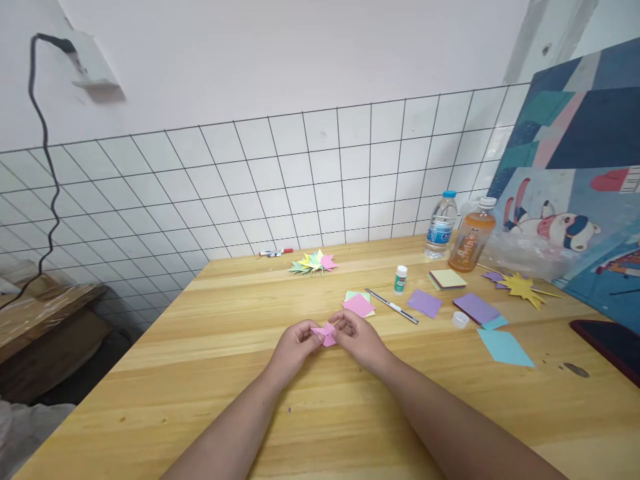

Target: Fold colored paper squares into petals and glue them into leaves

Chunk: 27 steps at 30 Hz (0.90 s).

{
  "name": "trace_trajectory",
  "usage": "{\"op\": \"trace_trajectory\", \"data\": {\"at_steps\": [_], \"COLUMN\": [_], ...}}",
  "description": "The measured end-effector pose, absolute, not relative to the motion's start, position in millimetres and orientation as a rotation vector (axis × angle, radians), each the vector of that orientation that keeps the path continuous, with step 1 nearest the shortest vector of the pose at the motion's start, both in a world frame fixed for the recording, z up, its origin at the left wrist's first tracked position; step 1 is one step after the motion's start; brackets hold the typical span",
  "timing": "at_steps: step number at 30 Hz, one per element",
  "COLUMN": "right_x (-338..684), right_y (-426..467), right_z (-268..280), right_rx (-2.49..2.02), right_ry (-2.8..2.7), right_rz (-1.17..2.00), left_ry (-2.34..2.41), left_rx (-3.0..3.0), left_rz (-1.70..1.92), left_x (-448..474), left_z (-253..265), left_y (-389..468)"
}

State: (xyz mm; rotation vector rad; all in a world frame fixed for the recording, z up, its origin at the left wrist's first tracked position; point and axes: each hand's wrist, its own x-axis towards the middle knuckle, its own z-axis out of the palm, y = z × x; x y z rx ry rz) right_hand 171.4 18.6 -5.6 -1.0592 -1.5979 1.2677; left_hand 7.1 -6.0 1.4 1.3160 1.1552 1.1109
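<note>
A small pink piece of folded paper [327, 333] is between my two hands, just above or on the wooden table. My left hand [299, 341] pinches its left side between thumb and fingers. On its right side, my right hand [356, 335] has its thumb and fingertips closed on the paper. Just beyond my right hand lies a short stack of square paper, pink on top [359, 305]. A slim pen-like tool [393, 307] rests diagonally beside that stack.
Further right are a glue stick [401, 280], purple sheets [425, 303], a paper pad [447, 279], a white cap [460, 320] and a blue sheet [506, 347]. Folded paper pieces [315, 263] and markers [277, 253] lie at the back. Two bottles [473, 237] stand back right.
</note>
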Motion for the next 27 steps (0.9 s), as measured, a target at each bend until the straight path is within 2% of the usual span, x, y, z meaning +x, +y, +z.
{"op": "trace_trajectory", "data": {"at_steps": [8, 14, 19, 23, 27], "right_x": [172.7, 169.3, 165.7, 167.5, 170.0], "right_y": [19.9, 19.3, 18.1, 19.2, 19.7], "right_z": [-4.4, -8.2, -9.1, -9.5, -9.4], "right_rx": [-1.025, -0.958, -0.896, -0.971, -0.980], "right_ry": [-1.620, -1.521, -1.524, -1.586, -1.538], "right_rz": [1.191, 1.258, 1.322, 1.233, 1.318], "left_ry": [1.203, 1.085, 1.168, 1.188, 1.189], "left_rx": [1.336, 1.375, 1.372, 1.421, 1.488], "left_rz": [1.109, 1.052, 1.074, 1.037, 1.011], "left_x": [9.1, 12.1, 13.6, 12.0, 12.5], "left_z": [7.0, 3.4, -4.2, -6.0, -5.4], "left_y": [-8.6, -10.1, -8.7, -7.2, -7.6]}}
